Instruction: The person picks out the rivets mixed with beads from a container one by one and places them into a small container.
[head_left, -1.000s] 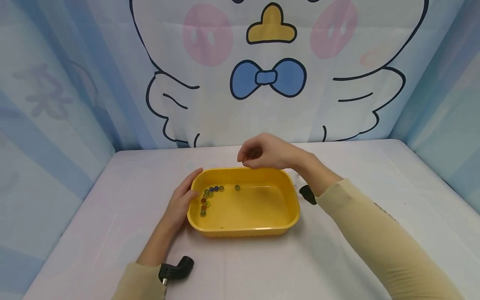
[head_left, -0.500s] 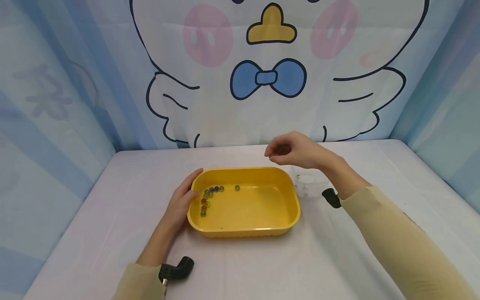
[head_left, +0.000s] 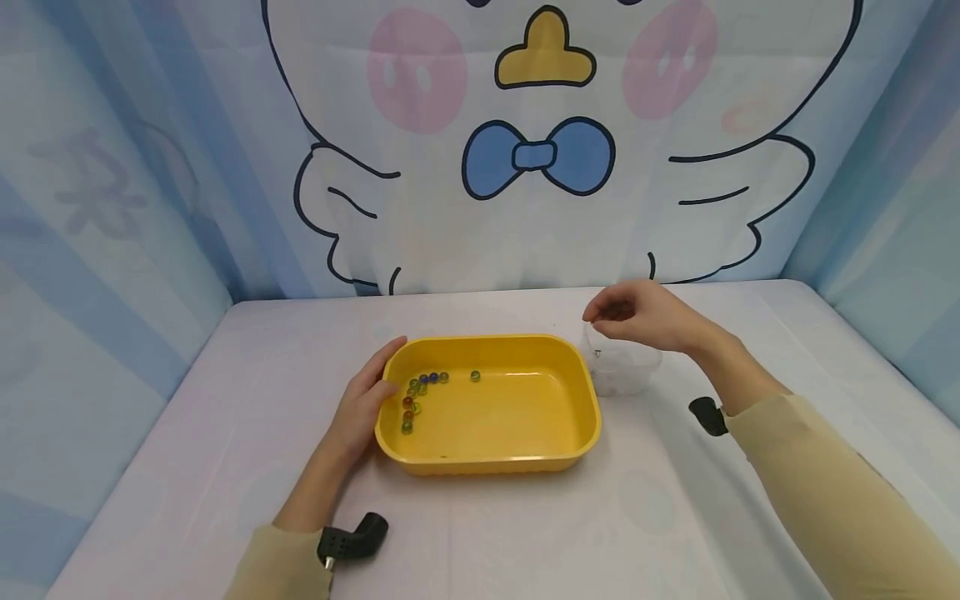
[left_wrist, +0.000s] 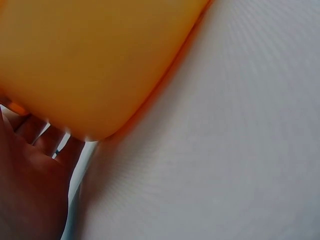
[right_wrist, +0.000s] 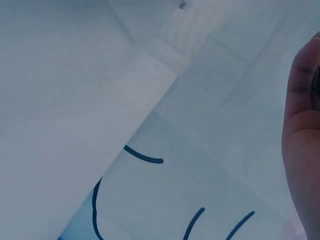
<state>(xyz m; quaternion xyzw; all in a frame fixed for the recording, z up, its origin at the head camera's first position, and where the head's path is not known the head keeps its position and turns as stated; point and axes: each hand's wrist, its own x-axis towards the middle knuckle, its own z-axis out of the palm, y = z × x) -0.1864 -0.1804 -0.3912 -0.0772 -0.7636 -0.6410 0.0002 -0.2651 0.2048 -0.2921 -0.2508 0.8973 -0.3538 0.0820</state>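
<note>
My left hand holds the left end of a yellow plastic tray, thumb over the rim and fingers along the outer wall. In the left wrist view, the fingers of the left hand lie against the tray's orange-looking wall. Several glass marbles cluster at the tray's left, with one green marble apart. My right hand is over a clear plastic box beside the tray, fingers curled, fingertips pinching a small dark thing, mostly hidden. The right hand shows at the right wrist view's edge.
A pale cloth covers the table. Behind it hangs a printed cloth backdrop with a cartoon figure, and blue patterned cloth walls stand at both sides. The clear box stands close against the tray's right end.
My right hand has moved right, from over the tray's far rim to above the clear box, bringing the box into fuller view. The left hand, tray and marbles have stayed put.
</note>
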